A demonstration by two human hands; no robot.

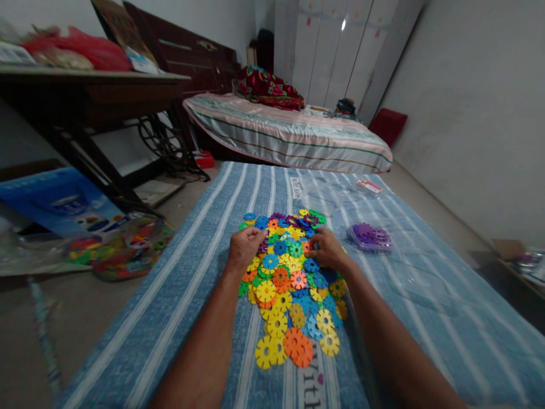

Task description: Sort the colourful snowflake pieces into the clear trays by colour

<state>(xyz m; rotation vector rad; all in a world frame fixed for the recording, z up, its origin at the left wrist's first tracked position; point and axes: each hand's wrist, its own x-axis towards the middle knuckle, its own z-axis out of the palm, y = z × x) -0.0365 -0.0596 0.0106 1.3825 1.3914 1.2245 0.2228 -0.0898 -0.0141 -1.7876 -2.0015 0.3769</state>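
Note:
A wide heap of notched plastic discs (281,279) in yellow, orange, blue, green and purple lies on the striped blue cloth. My left hand (246,247) is at the heap's left edge, thumb and forefinger pinched together. Purple shows close by its fingertips, but whether they grip a disc is too small to tell. Over the right side of the heap, my right hand (327,249) has its fingers bent and apart, tips down among the discs. To the right of it stands a clear plastic tub (374,245) with purple discs in it.
The blue striped cloth (191,284) covers the surface before me. Clear plastic wrapping (421,272) is spread on its right, with a small red-and-white card (369,186). Beyond are a bed (289,133) and, at left, a sewing-machine table (85,85). A bag of colourful pieces (128,250) sits low at left.

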